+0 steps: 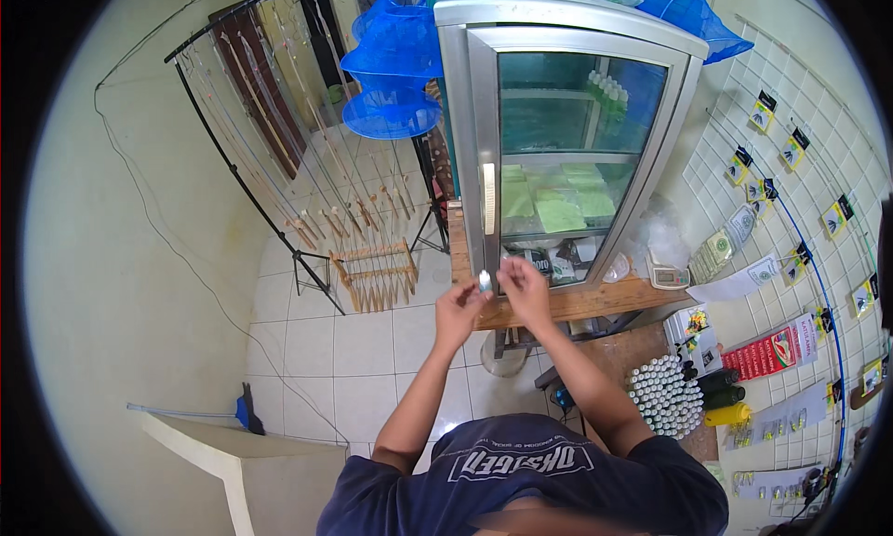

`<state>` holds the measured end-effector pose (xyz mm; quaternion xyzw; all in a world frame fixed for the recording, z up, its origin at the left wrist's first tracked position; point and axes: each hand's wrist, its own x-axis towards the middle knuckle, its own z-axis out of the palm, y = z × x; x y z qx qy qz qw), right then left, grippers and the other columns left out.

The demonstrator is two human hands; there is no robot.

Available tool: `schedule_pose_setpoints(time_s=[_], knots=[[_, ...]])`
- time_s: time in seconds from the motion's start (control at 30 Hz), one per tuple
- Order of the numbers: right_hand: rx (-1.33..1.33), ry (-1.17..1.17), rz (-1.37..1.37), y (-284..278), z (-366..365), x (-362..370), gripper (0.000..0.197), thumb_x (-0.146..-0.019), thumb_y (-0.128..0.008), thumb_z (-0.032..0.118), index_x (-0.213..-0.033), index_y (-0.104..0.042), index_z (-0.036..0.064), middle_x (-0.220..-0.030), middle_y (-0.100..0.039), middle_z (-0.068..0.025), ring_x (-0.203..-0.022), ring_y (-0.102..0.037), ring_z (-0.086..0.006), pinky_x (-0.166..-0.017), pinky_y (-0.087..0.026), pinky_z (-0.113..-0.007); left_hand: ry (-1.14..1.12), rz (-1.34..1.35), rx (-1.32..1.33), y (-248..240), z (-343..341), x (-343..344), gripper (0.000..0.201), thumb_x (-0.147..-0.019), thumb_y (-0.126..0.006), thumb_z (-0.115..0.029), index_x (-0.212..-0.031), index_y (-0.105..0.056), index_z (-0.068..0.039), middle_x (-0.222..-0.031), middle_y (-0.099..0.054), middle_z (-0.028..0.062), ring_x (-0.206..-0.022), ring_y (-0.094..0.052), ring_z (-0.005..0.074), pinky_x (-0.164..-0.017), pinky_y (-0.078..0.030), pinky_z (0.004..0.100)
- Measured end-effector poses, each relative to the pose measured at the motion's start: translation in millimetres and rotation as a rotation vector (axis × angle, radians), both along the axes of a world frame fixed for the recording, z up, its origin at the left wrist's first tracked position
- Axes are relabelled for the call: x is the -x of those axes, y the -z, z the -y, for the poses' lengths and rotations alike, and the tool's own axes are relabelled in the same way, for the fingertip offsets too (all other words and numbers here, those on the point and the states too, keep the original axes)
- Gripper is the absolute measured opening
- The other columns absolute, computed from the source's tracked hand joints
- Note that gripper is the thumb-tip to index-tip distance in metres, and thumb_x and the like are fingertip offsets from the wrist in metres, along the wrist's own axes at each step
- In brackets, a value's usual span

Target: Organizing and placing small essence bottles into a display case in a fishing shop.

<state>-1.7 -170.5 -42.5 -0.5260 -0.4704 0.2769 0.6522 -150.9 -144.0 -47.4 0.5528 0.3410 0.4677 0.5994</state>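
Observation:
My left hand (458,311) pinches a small white and light-blue object (485,281) upright between thumb and fingers. It is too small for me to tell its kind. Just to its right, my right hand (526,290) is closed with its fingertips together, a little apart from the object. Whatever those fingertips may hold is too small to make out. Both hands are above the front edge of a wooden bench (609,297), before a glass-doored display fridge (581,99).
On the bench's right end stands a small scale (670,276). Many white-capped bottles (665,396) crowd a lower table at right. Packets hang on a wall grid (763,113). Fishing rods (363,210) hang from a rack at left, beside blue mesh nets (391,61).

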Motion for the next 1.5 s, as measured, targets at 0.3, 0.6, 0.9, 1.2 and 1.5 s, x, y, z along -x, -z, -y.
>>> schedule_pose_setpoints(time_s=[0.3, 0.6, 0.9, 1.2, 1.5], knots=[[-0.190, 0.116, 0.189, -107.2, -35.9, 8.6, 0.022, -0.081, -0.066, 0.008, -0.098, -0.059, -0.0053, -0.089, -0.062, -0.0096, -0.077, -0.061, -0.0123, -0.069, -0.050, -0.024, -0.084, -0.147, -0.241, -85.9, -16.4, -3.1, 0.033, -0.090, -0.057, -0.014, -0.117, -0.052, 0.005, -0.102, -0.061, 0.0082, -0.094, -0.055, 0.0121, -0.085, -0.043, 0.0256], [-0.243, 0.111, 0.238, -108.4, -30.1, 9.8, 0.015, -0.083, -0.061, 0.009, -0.092, -0.058, -0.0029, -0.083, -0.058, -0.0113, -0.070, -0.060, -0.0200, -0.064, -0.048, -0.029, -0.173, -0.058, -0.263, -60.4, -29.2, -18.4, 0.031, -0.092, -0.053, -0.014, -0.116, -0.054, 0.004, -0.093, -0.064, 0.0077, -0.086, -0.055, 0.0084, -0.079, -0.043, 0.0237], [-0.153, 0.003, 0.205, -112.9, 50.4, 3.6, 0.016, -0.081, -0.063, 0.010, -0.092, -0.059, -0.0015, -0.082, -0.058, -0.0096, -0.075, -0.058, -0.0190, -0.068, -0.046, -0.028, -0.154, 0.004, -0.188, -51.0, -27.5, -21.0, 0.032, -0.092, -0.053, -0.012, -0.117, -0.050, 0.007, -0.102, -0.061, 0.0074, -0.092, -0.055, 0.0107, -0.083, -0.041, 0.0239], [-0.248, 0.428, 0.197, -65.2, 219.0, -90.9, 0.035, -0.080, -0.066, 0.033, -0.082, -0.061, -0.0023, -0.082, -0.060, -0.0071, -0.078, -0.057, -0.0170, -0.070, -0.044, -0.029, -0.115, 0.056, -0.153, -53.1, -20.8, -20.5, 0.034, -0.092, -0.053, -0.011, -0.121, -0.048, 0.005, -0.108, -0.059, 0.0062, -0.099, -0.053, 0.0105, -0.089, -0.038, 0.0231], [-0.262, 1.044, 0.216, -63.8, 262.7, -210.7, 0.014, -0.090, -0.052, 0.013, -0.086, -0.055, -0.0003, -0.076, -0.051, 0.0013, -0.069, -0.045, -0.0063, -0.063, -0.036, -0.020, -0.113, 0.079, -0.160, -58.1, -20.8, -27.7, 0.034, -0.091, -0.052, -0.007, -0.123, -0.047, 0.007, -0.119, -0.057, 0.0093, -0.108, -0.052, 0.0118, -0.093, -0.036, 0.0238]])
